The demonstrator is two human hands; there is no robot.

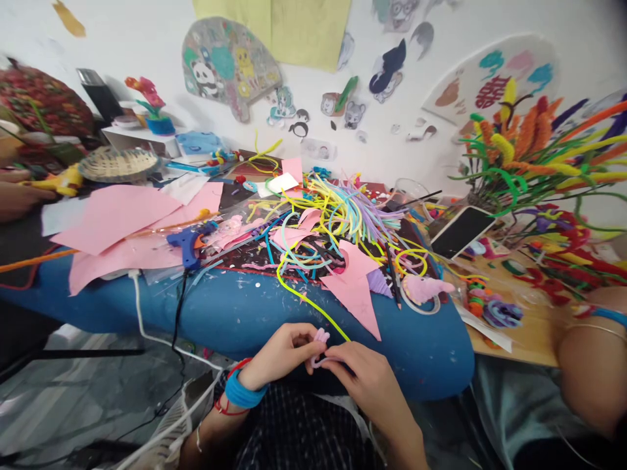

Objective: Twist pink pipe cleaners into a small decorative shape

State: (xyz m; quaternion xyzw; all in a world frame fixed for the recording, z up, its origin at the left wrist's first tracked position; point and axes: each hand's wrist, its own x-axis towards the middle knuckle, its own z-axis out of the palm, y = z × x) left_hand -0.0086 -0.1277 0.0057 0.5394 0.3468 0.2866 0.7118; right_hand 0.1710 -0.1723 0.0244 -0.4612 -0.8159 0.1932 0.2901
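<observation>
A small twisted piece of pale pink pipe cleaner (pixel 321 337) is between my hands, in front of the blue-covered table edge. My left hand (pixel 289 352), with a blue band and red strings at the wrist, pinches its looped part. My right hand (pixel 365 372) has thumb and forefinger closed on its lower, loose end. Just beyond my hands, a yellow-green pipe cleaner (pixel 313 300) hangs over the blue cover (pixel 235 307). A cut pink sheet (pixel 360 287) lies over the edge behind it.
A blue glue gun (pixel 189 245) with its black cord lies left, near pink sheets (pixel 122 215). Piled pipe cleaners (pixel 343 209) fill the middle. A phone (pixel 463 232) leans at the right before a bunch of stems. Another person's hand (pixel 19 196) and arm (pixel 595 359) show at the sides.
</observation>
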